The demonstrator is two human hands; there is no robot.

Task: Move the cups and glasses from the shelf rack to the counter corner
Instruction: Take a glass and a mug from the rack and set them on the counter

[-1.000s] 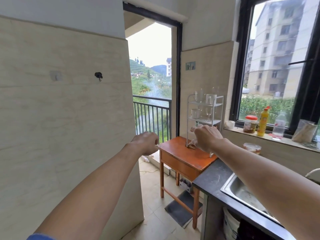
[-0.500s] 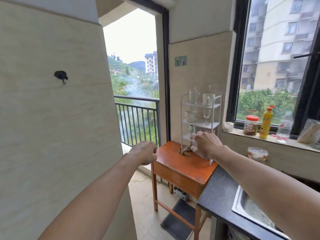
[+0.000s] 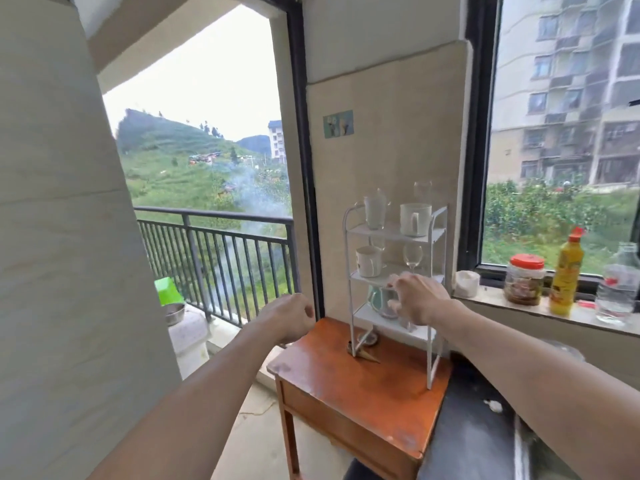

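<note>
A white three-tier shelf rack stands on a small wooden table. Its top tier holds a clear glass jug, a white mug and a clear glass behind. The middle tier holds a white cup and a wine glass. On the bottom tier sits a pale green cup, partly hidden by my right hand, whose fingers are spread in front of that tier, holding nothing I can see. My left hand hovers in a loose fist left of the rack, empty.
The dark counter adjoins the table on the right. A window sill holds a white cup, a red-lidded jar, a yellow bottle and a clear bottle. An open balcony door with a black railing lies left.
I have moved closer to the rack. My right hand has risen from the table top to the bottom tier and its fingers have spread. My left hand stays fisted.
</note>
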